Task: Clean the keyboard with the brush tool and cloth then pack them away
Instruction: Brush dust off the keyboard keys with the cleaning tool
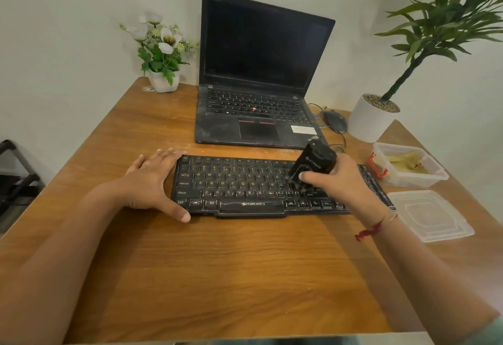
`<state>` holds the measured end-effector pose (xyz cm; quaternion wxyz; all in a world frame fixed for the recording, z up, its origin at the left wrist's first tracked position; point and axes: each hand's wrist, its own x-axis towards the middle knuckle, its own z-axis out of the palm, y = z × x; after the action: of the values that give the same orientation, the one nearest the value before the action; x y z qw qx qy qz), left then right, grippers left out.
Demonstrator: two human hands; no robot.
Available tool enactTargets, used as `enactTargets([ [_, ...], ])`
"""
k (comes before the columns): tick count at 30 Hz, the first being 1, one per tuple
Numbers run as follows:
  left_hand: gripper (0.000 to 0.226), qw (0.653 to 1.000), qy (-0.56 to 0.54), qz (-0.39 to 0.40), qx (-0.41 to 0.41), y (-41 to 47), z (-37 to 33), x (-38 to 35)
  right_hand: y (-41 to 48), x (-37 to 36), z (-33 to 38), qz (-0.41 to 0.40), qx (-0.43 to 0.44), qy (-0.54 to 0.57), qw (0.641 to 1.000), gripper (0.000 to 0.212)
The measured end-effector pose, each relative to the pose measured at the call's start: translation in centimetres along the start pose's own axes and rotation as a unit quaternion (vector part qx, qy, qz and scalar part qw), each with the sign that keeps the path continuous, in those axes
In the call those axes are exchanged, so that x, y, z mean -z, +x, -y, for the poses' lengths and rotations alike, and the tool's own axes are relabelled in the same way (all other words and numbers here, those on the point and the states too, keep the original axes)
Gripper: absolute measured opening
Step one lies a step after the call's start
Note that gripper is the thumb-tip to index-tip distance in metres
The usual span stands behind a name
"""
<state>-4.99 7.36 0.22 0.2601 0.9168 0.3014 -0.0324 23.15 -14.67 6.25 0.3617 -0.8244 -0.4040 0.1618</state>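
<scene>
Keyboard (pixel 245 184) lies flat on the worktop (pixel 217 263), directly in front of the open laptop (pixel 258 72). The left hand (pixel 152 181) braces its left end, fingers straight and spread, thumb against the front edge, gripping nothing. The right hand (pixel 334 181) has its fingers curled round the black brush tool (pixel 313 165), whose lower end meets the keys right of centre; the bristles are not clearly visible.

Recommended: keep the tool tilted, sweep row by row with light pressure, and maintain the left-hand brace so the board does not slide.

A clear container (pixel 416 181) holding the yellowish cloth (pixel 407 161) stands just beside the right end, its lid (pixel 430 215) nearer the person. The mouse (pixel 335 120) and its cable lie behind the right hand; wide rightward strokes risk striking these.
</scene>
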Motion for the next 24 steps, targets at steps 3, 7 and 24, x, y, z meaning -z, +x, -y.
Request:
enactTargets([
  [3,0.155,1.0,0.001,0.001,-0.001,-0.1,-0.1,0.0,0.9,1.8,-0.7,-0.069,-0.035,0.07,0.995,0.026],
  [7,0.156,1.0,0.003,0.007,0.001,-0.1,-0.2,0.2,1.0,1.8,-0.8,-0.073,-0.038,0.045,0.996,0.027],
  [24,0.155,1.0,0.002,0.013,-0.001,-0.2,-0.3,0.2,0.4,2.6,-1.3,-0.096,-0.055,0.077,0.991,0.032],
])
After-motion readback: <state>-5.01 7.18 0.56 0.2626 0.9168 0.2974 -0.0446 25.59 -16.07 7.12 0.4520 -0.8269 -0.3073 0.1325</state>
